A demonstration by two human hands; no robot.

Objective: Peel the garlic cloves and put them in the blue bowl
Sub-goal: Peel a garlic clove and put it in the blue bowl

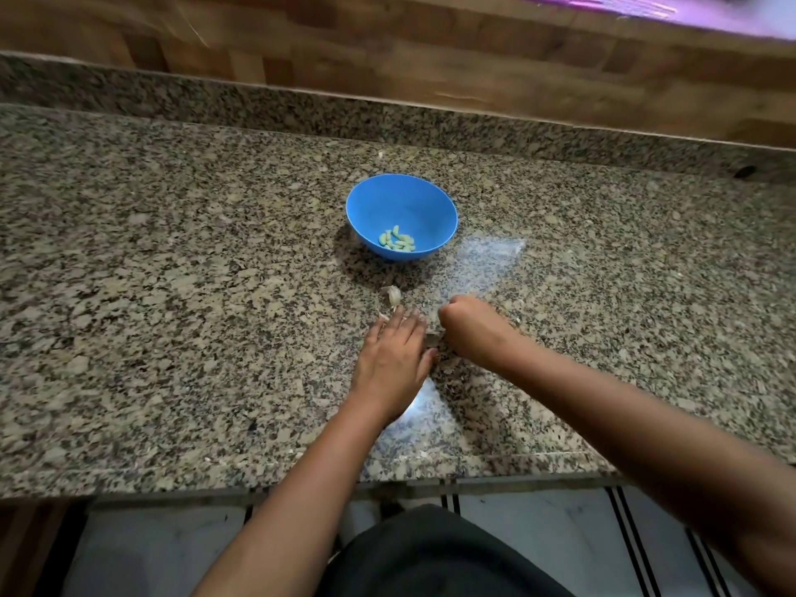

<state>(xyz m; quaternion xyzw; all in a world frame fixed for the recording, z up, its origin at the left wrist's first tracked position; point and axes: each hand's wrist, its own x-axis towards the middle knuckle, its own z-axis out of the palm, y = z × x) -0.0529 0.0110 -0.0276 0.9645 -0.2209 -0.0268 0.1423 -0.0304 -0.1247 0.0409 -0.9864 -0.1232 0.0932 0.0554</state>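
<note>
Several peeled cloves (397, 242) lie in the blue bowl (439, 209). On the bowl's near side, your left hand (394, 359) rests flat beside an unpeeled clove (392, 295). Your right hand (467, 325) is curled, its contents hidden. Pinch that clove's skin and strip.

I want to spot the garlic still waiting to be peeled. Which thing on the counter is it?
Find the blue bowl on the speckled granite counter. On the person's side of it, just past the fingertips of the left hand, lies a garlic piece. Unlike the smooth peeled cloves inside the bowl, it sits on the bare stone, whitish and papery-skinned.
</note>
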